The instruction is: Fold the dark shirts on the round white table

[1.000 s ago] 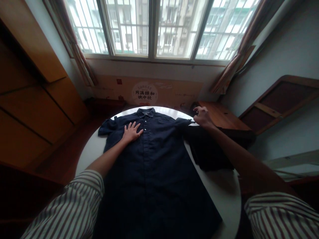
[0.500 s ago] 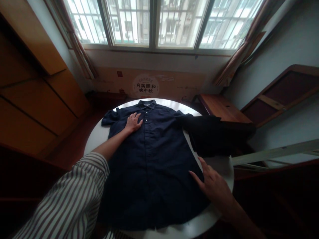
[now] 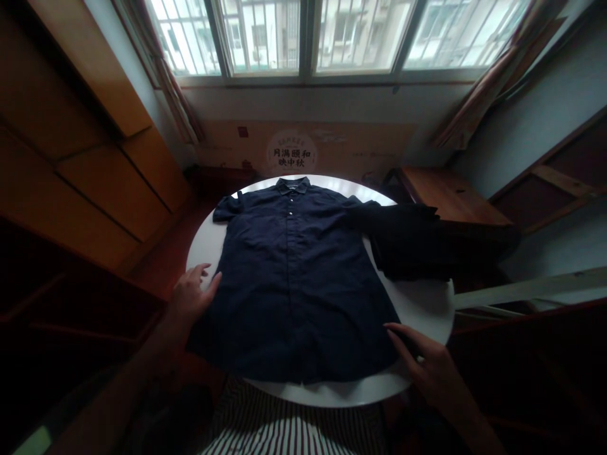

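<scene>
A dark navy short-sleeved shirt [image 3: 289, 284] lies spread out, front up, on a round white table [image 3: 427, 309]. Its buttoned collar points to the window side and its hem lies nearest my body. At the shirt's left side, over the table edge, my left hand [image 3: 192, 291] is open, thumb apart from the fingers. My right hand [image 3: 427, 360] is at the lower right side of the shirt, with thumb and forefinger tips pinched together on its edge.
Dark folded cloth [image 3: 408, 237] lies on the table's right side, by the shirt's right sleeve. A wooden desk [image 3: 455, 196] stands behind it. Wooden cabinets [image 3: 104, 183] line the left, and a pale rail [image 3: 531, 287] runs at the right.
My left hand has left the shirt's chest and come back to its left side. My right hand has closed from spread fingers to a pinch at the right edge. The view has shifted.
</scene>
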Available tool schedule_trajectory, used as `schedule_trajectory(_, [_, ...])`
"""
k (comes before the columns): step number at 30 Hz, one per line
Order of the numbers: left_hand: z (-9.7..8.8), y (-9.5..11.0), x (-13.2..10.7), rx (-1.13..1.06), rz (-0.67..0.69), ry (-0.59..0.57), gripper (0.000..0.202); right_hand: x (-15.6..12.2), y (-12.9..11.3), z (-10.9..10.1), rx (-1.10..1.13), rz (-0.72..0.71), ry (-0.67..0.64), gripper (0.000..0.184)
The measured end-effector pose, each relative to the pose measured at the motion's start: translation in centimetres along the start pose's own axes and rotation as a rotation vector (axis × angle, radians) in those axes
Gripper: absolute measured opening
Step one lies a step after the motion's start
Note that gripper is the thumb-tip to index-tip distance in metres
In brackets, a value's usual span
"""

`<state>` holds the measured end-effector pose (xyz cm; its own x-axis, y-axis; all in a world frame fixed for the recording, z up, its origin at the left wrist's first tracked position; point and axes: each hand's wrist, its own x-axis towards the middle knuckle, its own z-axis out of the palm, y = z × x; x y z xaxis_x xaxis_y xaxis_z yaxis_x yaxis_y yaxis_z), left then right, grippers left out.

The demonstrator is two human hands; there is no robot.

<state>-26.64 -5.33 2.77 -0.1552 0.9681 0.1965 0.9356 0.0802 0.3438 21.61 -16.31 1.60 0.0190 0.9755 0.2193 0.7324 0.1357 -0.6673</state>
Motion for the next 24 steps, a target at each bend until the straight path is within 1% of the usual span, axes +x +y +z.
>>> schedule_trajectory(4, [-1.7, -0.2, -4.7, 0.020, -0.161, -0.133, 0.051, -0.9, -0.1, -0.3, 0.030, 0.023, 0.014, 0.034])
schedule_trajectory(6, [-1.9, -0.6, -6.2, 0.025, -0.237, -0.151, 0.049, -1.5, -0.1, -0.5, 0.040, 0.035, 0.009, 0.033])
schedule_trajectory(7, [-1.9, -0.9, -6.7, 0.002, -0.272, -0.150, 0.046, -1.7, -0.1, -0.6, 0.048, 0.036, -0.001, 0.033])
schedule_trajectory(9, [-1.5, -1.7, -7.2, -0.120, -0.321, -0.164, 0.041, -2.1, -0.1, -0.7, 0.062, 0.027, -0.030, 0.031])
schedule_trajectory(12, [-0.8, -3.2, -7.7, -0.333, -0.354, -0.234, 0.037, -2.5, 0.1, -0.7, 0.061, -0.006, -0.060, 0.031])
schedule_trajectory(14, [-0.8, -4.5, -8.0, -0.381, -0.383, -0.305, 0.038, -2.8, 0.6, -0.8, 0.032, -0.033, -0.078, 0.033])
schedule_trajectory(16, [-1.3, -5.7, -8.0, -0.377, -0.387, -0.362, 0.039, -3.0, 1.3, -1.0, -0.032, -0.069, -0.101, 0.033])
schedule_trajectory(18, [-2.2, -6.7, -7.0, -0.357, -0.336, -0.355, 0.039, -2.7, 1.7, -1.2, -0.123, -0.104, -0.098, 0.033])
schedule_trajectory(20, [-3.0, -7.1, -4.5, -0.346, -0.262, -0.263, 0.038, -1.5, 0.9, -1.3, -0.206, -0.131, -0.053, 0.032])
schedule_trajectory(22, [-3.2, -6.7, -0.2, -0.374, -0.211, -0.145, 0.036, 0.9, -1.4, -1.0, -0.250, -0.189, -0.025, 0.033])
schedule_trajectory(23, [-3.0, -6.2, 2.4, -0.400, -0.205, -0.109, 0.034, 2.4, -3.1, -0.5, -0.259, -0.247, -0.040, 0.033])
schedule_trajectory(24, [-2.6, -5.5, 5.3, -0.428, -0.208, -0.080, 0.031, 4.0, -5.0, 0.2, -0.261, -0.325, -0.098, 0.033])
